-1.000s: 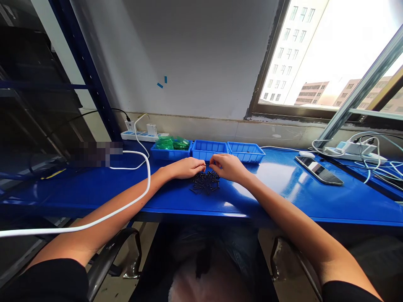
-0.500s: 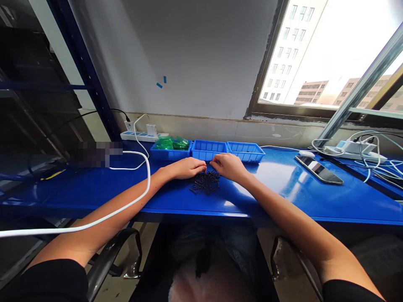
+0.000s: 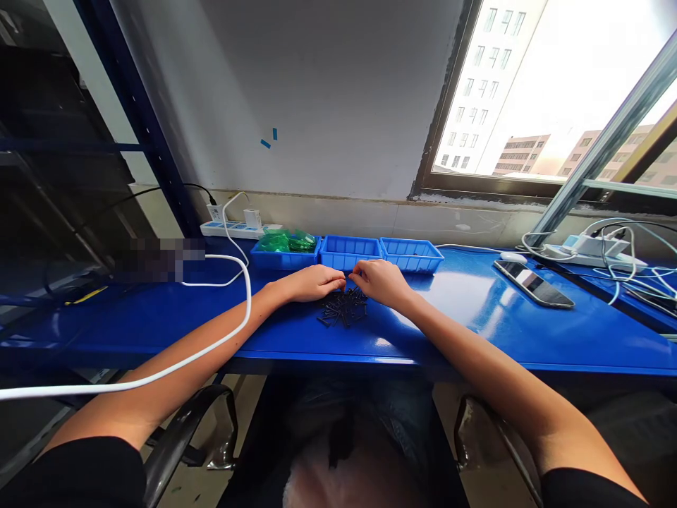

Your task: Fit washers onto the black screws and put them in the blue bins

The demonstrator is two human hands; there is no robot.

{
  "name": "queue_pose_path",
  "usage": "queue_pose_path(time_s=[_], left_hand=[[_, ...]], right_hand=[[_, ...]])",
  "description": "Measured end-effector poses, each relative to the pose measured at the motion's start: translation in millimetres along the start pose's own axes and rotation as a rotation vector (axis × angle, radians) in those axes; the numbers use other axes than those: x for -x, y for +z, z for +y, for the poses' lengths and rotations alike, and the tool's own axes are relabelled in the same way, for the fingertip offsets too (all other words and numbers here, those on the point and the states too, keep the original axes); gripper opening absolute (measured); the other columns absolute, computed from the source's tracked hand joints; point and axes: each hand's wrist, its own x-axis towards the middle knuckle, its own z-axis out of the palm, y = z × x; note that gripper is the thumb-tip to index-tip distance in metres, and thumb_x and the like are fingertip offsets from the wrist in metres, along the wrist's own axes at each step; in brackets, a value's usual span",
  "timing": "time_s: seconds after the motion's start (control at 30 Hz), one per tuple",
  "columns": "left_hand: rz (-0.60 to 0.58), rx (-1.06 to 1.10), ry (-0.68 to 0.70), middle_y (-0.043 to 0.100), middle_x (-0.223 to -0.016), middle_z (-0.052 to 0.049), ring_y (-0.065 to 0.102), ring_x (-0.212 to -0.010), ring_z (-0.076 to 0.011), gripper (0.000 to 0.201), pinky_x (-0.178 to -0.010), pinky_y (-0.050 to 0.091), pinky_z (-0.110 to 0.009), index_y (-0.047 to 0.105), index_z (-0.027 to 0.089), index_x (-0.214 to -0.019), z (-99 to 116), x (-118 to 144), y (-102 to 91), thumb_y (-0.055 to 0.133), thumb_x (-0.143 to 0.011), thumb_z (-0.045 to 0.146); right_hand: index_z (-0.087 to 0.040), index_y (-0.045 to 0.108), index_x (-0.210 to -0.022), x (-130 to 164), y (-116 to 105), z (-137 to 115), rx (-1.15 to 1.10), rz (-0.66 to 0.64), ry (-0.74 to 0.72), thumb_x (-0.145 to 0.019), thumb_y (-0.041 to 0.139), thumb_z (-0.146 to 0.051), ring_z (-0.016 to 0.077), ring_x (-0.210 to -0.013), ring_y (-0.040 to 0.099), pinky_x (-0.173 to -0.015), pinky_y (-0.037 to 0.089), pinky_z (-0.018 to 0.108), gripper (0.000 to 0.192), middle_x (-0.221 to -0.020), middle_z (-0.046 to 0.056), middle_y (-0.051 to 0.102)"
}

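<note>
A loose heap of black screws (image 3: 343,308) lies on the blue table in front of me. At its upper left, my left hand (image 3: 317,282) is closed, thumb and fingers pinched together. My right hand (image 3: 379,279) curls in from the other side, its fingertips pinched just above the heap's far edge. Only a small gap separates the two sets of fingertips. What either pinch holds is too small to make out. Right behind the hands stand three blue bins in a row: a left bin (image 3: 285,262) with green plastic packets (image 3: 288,241), a middle bin (image 3: 338,262) and a right bin (image 3: 417,264).
A thick white cable (image 3: 240,326) crosses in front of my left forearm. Power strips stand at the back left (image 3: 238,230) and right (image 3: 592,255), the right one amid tangled cords. A phone (image 3: 534,283) lies to the right on the blue table (image 3: 465,331).
Both hands stay almost where they were, pinched over the far side of the screws. My right fingertips have shifted very slightly. The whole view has moved a few pixels.
</note>
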Motion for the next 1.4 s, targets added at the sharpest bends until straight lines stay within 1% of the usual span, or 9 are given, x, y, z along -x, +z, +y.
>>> queue_pose_path(time_s=[0.2,0.33,0.57,0.8,1.07,1.17,1.3,1.4], left_hand=[[0.013,-0.010,0.008,0.064,-0.081,-0.002,0.055,-0.072,-0.0140,0.029,-0.067,0.039,-0.022,0.059,0.016,-0.087,-1.8,0.1,1.1,0.033,-0.089,0.028],[0.014,-0.006,0.012,0.064,-0.082,-0.002,0.055,-0.073,-0.0140,0.029,-0.067,0.039,-0.022,0.059,0.017,-0.087,-3.0,-0.1,2.1,0.033,-0.089,0.028],[0.004,-0.003,-0.014,0.062,-0.078,-0.002,0.055,-0.070,-0.0141,0.027,-0.065,0.038,-0.022,0.059,0.015,-0.088,-1.1,0.3,1.1,0.034,-0.089,0.028],[0.013,-0.015,0.011,0.062,-0.078,-0.002,0.055,-0.070,-0.0143,0.027,-0.065,0.038,-0.022,0.057,0.016,-0.085,-3.2,-1.3,2.3,0.033,-0.089,0.028],[0.012,-0.026,0.007,0.063,-0.079,-0.003,0.056,-0.071,-0.0152,0.027,-0.065,0.039,-0.023,0.056,0.016,-0.084,-1.8,-1.3,3.4,0.033,-0.090,0.028],[0.013,-0.016,0.011,0.063,-0.080,-0.004,0.058,-0.074,-0.0165,0.025,-0.066,0.040,-0.024,0.054,0.016,-0.084,-1.0,-1.9,6.1,0.033,-0.090,0.028],[0.025,-0.020,-0.004,0.064,-0.084,-0.005,0.059,-0.077,-0.0180,0.023,-0.068,0.040,-0.025,0.053,0.016,-0.085,0.4,-1.8,8.8,0.034,-0.091,0.027],[0.037,-0.046,-0.016,0.064,-0.084,-0.005,0.059,-0.077,-0.0182,0.023,-0.068,0.040,-0.025,0.054,0.016,-0.085,2.2,-1.0,8.4,0.034,-0.091,0.026]], right_hand=[[-0.020,0.065,-0.097,0.4,0.8,0.0,-0.012,-0.007,-0.033,-0.089,0.046,-0.031,0.0182,-0.083,0.063,-0.062,0.037,0.024,0.023,-0.085,0.004,0.070],[-0.019,0.065,-0.095,1.2,1.0,0.1,-0.025,0.012,-0.066,-0.088,0.048,-0.030,0.0172,-0.081,0.063,-0.063,0.037,0.024,0.021,-0.083,0.004,0.069],[-0.018,0.063,-0.092,2.6,4.6,-3.2,-0.027,0.086,-0.057,-0.088,0.045,-0.029,0.0175,-0.080,0.063,-0.061,0.036,0.024,0.021,-0.081,0.005,0.069],[-0.020,0.062,-0.092,1.3,6.7,-3.3,-0.039,0.102,-0.008,-0.088,0.046,-0.032,0.0174,-0.078,0.063,-0.059,0.036,0.024,0.021,-0.079,0.003,0.069],[-0.020,0.063,-0.096,0.9,7.4,-3.5,-0.032,0.081,-0.002,-0.089,0.044,-0.031,0.0184,-0.082,0.064,-0.062,0.038,0.024,0.023,-0.082,0.004,0.070],[-0.019,0.063,-0.099,0.8,6.5,-3.9,-0.048,0.063,-0.001,-0.089,0.044,-0.030,0.0189,-0.081,0.064,-0.062,0.039,0.025,0.024,-0.083,0.004,0.070],[-0.018,0.063,-0.105,0.8,4.3,-4.3,-0.063,0.026,-0.037,-0.088,0.046,-0.028,0.0183,-0.080,0.064,-0.065,0.039,0.025,0.026,-0.083,0.004,0.070],[-0.018,0.063,-0.105,0.6,3.3,-3.5,-0.061,0.002,-0.057,-0.087,0.048,-0.027,0.0179,-0.080,0.064,-0.066,0.039,0.025,0.025,-0.082,0.004,0.070]])
